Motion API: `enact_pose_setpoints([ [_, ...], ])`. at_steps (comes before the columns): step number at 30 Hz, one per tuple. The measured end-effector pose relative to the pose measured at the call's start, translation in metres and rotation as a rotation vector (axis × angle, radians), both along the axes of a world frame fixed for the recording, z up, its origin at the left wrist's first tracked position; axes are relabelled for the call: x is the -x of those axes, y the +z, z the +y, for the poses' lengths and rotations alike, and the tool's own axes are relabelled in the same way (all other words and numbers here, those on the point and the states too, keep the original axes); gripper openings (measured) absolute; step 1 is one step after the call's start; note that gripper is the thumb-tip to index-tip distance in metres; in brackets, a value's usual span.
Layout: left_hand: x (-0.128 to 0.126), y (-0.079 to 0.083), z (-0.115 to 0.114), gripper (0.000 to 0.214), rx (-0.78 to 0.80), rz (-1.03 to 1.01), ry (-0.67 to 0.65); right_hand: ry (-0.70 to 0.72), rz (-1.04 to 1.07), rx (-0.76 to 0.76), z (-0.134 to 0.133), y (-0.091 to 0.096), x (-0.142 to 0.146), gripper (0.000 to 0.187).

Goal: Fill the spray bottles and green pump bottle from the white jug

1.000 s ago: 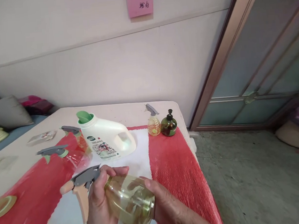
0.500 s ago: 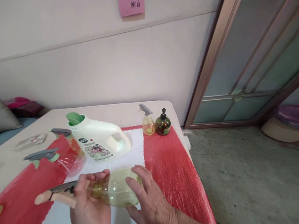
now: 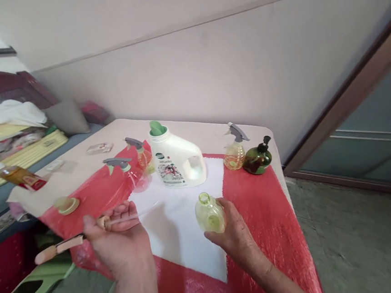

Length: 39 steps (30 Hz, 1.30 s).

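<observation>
My right hand (image 3: 235,232) is wrapped round a small pale yellow-green bottle (image 3: 211,216), its neck uncapped and facing up and slightly toward me. Palm up, my left hand (image 3: 121,235) grips a peach spray head (image 3: 59,248); its thin clear dip tube (image 3: 143,213) sticks out to the right, apart from the bottle. Behind them stands a large white detergent jug (image 3: 174,159) with a green spout in its open mouth. Two trigger spray bottles, a pink one (image 3: 136,176) and an orange-tinted one (image 3: 144,155), are left of the jug.
At the right rear stand a clear spray bottle (image 3: 235,154) and a dark green pump bottle (image 3: 257,158). A yellowish cap (image 3: 66,205) lies on the red cloth (image 3: 257,223), left. A bottle of amber liquid (image 3: 20,176) lies beyond. A green stool (image 3: 40,287) is below the table.
The spray head has come off the bottle and moved left with my left hand. My right hand has turned the bottle from lying sideways to neck up. The view has swung left.
</observation>
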State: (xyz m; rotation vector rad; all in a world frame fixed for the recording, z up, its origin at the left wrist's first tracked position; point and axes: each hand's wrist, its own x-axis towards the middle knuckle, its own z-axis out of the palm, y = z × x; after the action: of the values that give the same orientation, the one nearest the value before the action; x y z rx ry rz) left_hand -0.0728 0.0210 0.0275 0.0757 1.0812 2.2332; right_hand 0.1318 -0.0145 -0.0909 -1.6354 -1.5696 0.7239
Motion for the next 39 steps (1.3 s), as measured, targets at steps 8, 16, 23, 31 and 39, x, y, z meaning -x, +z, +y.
enact_pose_setpoints([
  [8,0.007,-0.004,0.001,0.032,0.025,-0.085,-0.051,0.115,-0.067,-0.152,0.007,-0.028,0.042,0.083],
  [16,0.015,0.001,0.002,0.033,0.024,-0.238,-0.003,0.157,-0.098,-0.142,0.006,-0.049,0.045,0.090],
  [23,0.026,-0.004,0.006,0.031,0.025,-0.283,-0.017,0.114,0.230,-0.032,0.037,0.025,0.031,0.070],
  [31,0.036,-0.006,0.009,0.028,0.066,-0.332,-0.015,0.033,0.542,-0.108,0.153,0.047,0.084,0.075],
  [39,0.045,-0.006,0.009,0.028,0.049,-0.355,0.012,-0.053,0.605,-0.188,0.126,0.090,0.055,0.078],
])
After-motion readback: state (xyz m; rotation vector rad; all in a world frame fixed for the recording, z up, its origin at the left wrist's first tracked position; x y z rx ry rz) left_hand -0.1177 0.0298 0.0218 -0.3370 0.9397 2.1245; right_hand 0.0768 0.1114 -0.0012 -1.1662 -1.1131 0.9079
